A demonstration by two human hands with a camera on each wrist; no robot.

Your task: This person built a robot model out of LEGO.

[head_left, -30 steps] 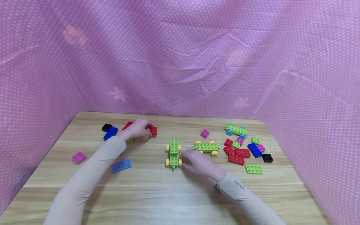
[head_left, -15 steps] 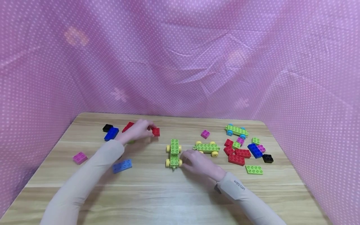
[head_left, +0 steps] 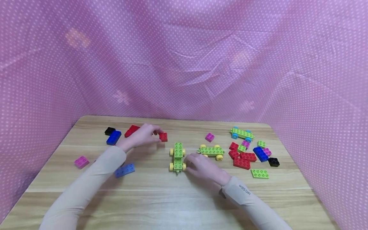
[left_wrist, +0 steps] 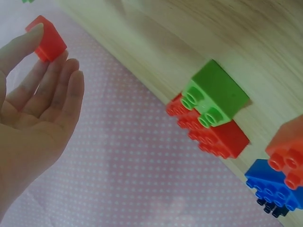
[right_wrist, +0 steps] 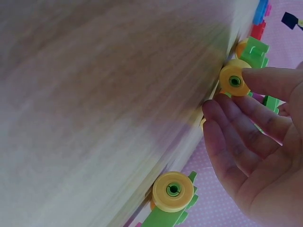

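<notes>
My left hand pinches a small red brick in its fingertips, just above the wooden table and left of a green car with yellow wheels. In the left wrist view the red brick sits at the tips of the left hand's fingers. My right hand rests on the table against the car's near right side. In the right wrist view its fingers lie fairly straight and one tip touches a yellow wheel.
A second yellow-wheeled green car, a blue-wheeled one and a heap of loose bricks lie at the right. Red, blue, black and magenta bricks lie at the left. Pink dotted cloth walls the table.
My left hand has carried the small red brick to the right, closer to the green car. The right hand has stayed beside the car.
</notes>
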